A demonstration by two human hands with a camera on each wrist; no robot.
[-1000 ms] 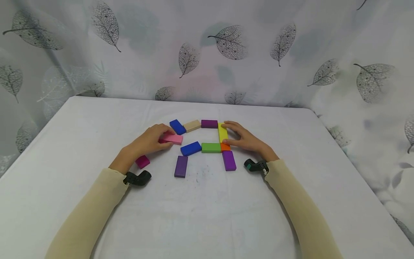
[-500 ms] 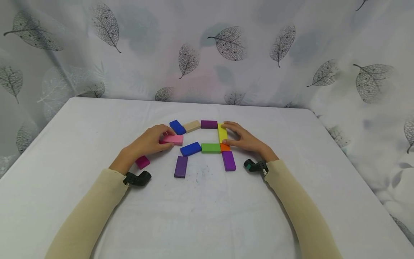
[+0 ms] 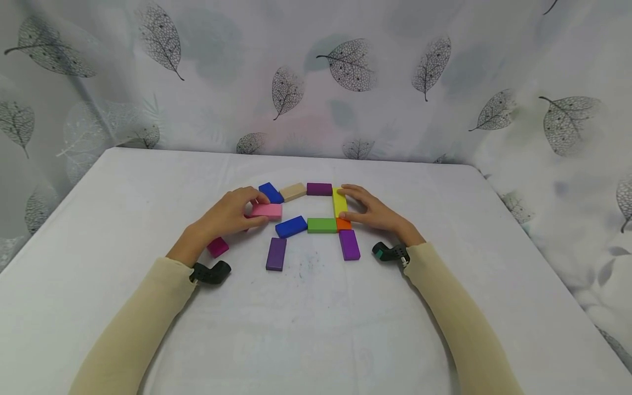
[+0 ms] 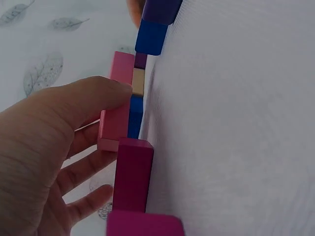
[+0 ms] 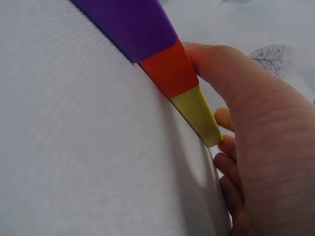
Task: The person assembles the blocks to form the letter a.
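Observation:
A pink block [image 3: 267, 212] is pinched between the thumb and fingers of my left hand [image 3: 232, 211]. In the left wrist view it tilts over a magenta block [image 4: 133, 172], near its end. My right hand [image 3: 374, 211] rests with relaxed fingers along the right side of the yellow block [image 3: 339, 203]; its thumb lies by the orange block [image 3: 344, 224]. Blue [image 3: 270, 192], tan [image 3: 293, 192] and dark purple [image 3: 319, 189] blocks run along the back. Another blue block [image 3: 291, 226] and a green block [image 3: 322, 225] form the front row, left of the orange one.
Two purple blocks stretch toward me, the left purple block [image 3: 276, 254] and the right purple block [image 3: 349, 245]. By my left wrist lies another magenta block [image 3: 218, 247]. Everything is on a white-covered table [image 3: 316, 329] before a leaf-print curtain [image 3: 316, 82].
My left hand has shifted the pink block slightly right, closer to the blue blocks. My right hand and the other blocks stay where they were.

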